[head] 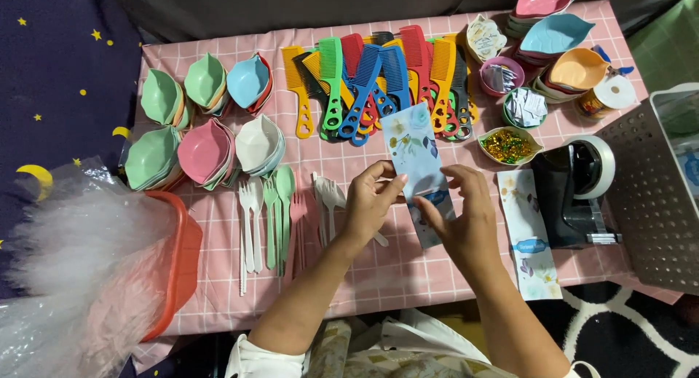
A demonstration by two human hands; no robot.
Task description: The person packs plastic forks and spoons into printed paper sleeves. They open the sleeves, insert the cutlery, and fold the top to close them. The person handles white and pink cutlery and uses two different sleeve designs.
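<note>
Just two hands [419, 207], one pouch [419, 156]

The right hand [466, 221] covers the lower half of the floral paper sleeve [416, 156]. The perforated grey basket [648, 203] runs off the right edge. Contents of the small bowls [510, 105] near the table's far right corner are too small to identify.

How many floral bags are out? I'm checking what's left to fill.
2. One floral bag is held between the left hand and right hand; the other floral bag lies flat beside the tape dispenser. More may be hidden.
</note>
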